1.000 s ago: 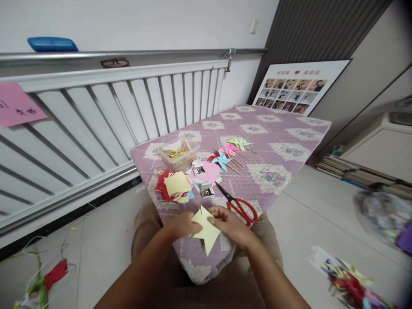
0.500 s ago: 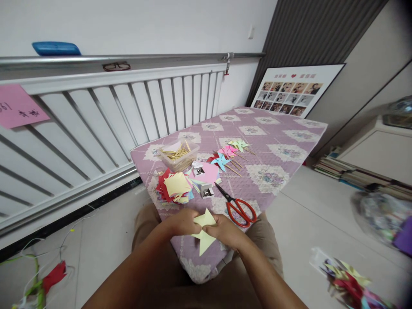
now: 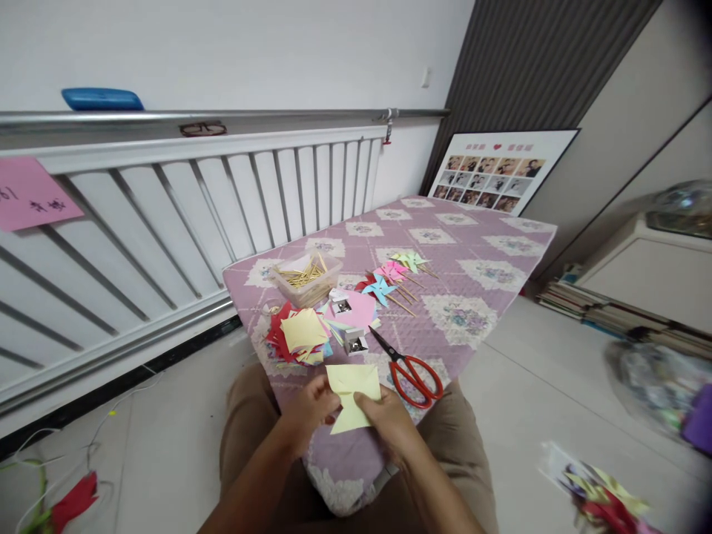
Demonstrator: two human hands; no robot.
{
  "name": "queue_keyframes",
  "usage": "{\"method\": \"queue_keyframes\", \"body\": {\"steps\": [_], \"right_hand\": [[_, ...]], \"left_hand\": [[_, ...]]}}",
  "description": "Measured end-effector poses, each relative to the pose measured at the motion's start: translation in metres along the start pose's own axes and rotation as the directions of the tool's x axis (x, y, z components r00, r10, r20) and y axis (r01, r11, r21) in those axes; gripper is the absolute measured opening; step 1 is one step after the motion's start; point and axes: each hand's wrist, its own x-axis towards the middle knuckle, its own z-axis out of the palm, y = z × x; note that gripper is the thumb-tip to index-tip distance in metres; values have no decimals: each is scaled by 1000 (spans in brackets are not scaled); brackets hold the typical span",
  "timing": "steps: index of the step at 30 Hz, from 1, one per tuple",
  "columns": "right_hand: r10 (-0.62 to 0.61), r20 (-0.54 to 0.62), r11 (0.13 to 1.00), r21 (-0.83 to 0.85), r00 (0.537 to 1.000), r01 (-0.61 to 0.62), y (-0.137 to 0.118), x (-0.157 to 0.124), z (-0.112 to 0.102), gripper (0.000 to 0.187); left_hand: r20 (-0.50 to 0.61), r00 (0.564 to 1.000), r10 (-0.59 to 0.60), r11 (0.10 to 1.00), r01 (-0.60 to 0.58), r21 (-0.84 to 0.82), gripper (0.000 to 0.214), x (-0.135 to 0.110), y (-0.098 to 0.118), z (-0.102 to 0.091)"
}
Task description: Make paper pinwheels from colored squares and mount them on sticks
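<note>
Head cam: R hand (image 3: pixel 388 419) pinches yellow paper (image 3: pixel 359 380), thumb on top, over near end of table (image 3: pixel 431 282). L hand (image 3: pixel 311 409) has fingers curled at paper's L edge; can't tell if gripping. Scissors (image 3: pixel 394 356) w/ red handles lie to R, paper stack (image 3: pixel 303 331) beyond, to L.

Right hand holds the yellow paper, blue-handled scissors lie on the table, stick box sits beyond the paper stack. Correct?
Not quite: the scissors are red-handled, not blue-handled, as the head view shows. The rest stands: right hand holding the yellow paper, stick box beyond the paper stack.
</note>
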Motion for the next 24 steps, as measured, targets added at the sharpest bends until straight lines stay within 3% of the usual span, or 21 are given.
{"method": "queue_keyframes", "body": {"steps": [2, 6, 24], "right_hand": [[-11, -13, 1000, 9, 1000, 11, 4, 0, 2, 29], [-17, -17, 1000, 3, 1000, 17, 6, -1, 5, 27], [24, 38, 998, 65, 999, -27, 2, -7, 6, 30]], "left_hand": [[33, 999, 15, 998, -13, -57, 52, -2, -8, 8], [-85, 996, -23, 1000, 22, -13, 47, -1, -8, 18], [-207, 977, -49, 999, 53, 13, 33, 2, -5, 20]]}}
